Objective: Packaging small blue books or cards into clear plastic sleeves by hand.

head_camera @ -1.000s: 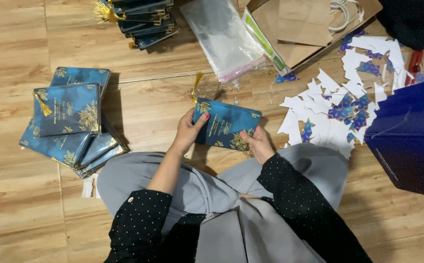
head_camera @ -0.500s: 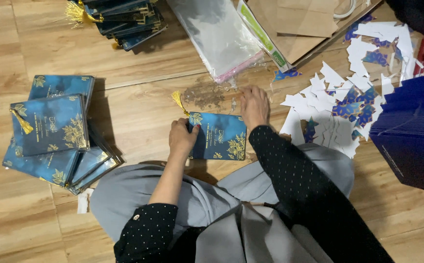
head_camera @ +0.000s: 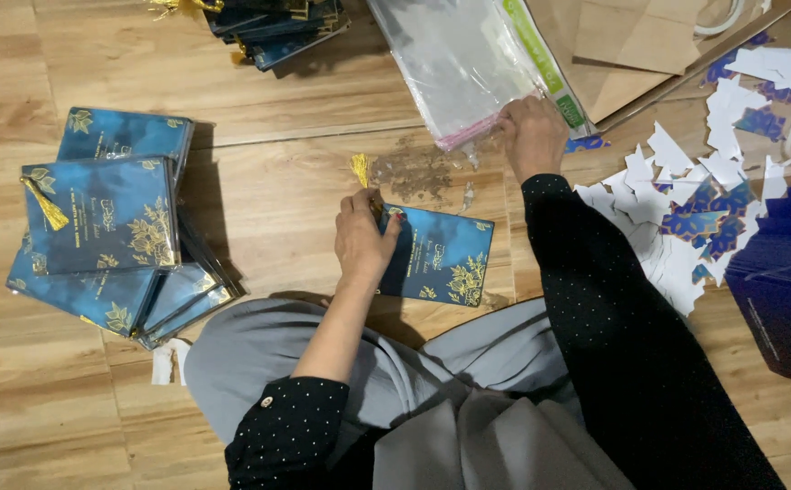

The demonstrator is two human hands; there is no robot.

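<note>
My left hand (head_camera: 362, 238) grips the left end of a blue card with gold leaf print (head_camera: 441, 257), held just above my grey-clad lap; a yellow tassel (head_camera: 360, 169) sticks up beside the fingers. My right hand (head_camera: 531, 132) reaches forward across the wooden floor and pinches the pink-edged end of a clear plastic sleeve (head_camera: 459, 63) that lies on top of a pile of such sleeves. The fingertips are closed on the sleeve's edge.
A stack of similar blue and gold cards (head_camera: 105, 227) lies at left, another pile (head_camera: 268, 23) at the top. White and blue paper scraps (head_camera: 686, 191) are strewn at right, beside a dark blue bag (head_camera: 786, 281). Brown cardboard (head_camera: 631, 45) is at top right.
My right hand left the card and stretched forward to the plastic sleeves, taking hold of one. My left hand kept the card, which shifted slightly.
</note>
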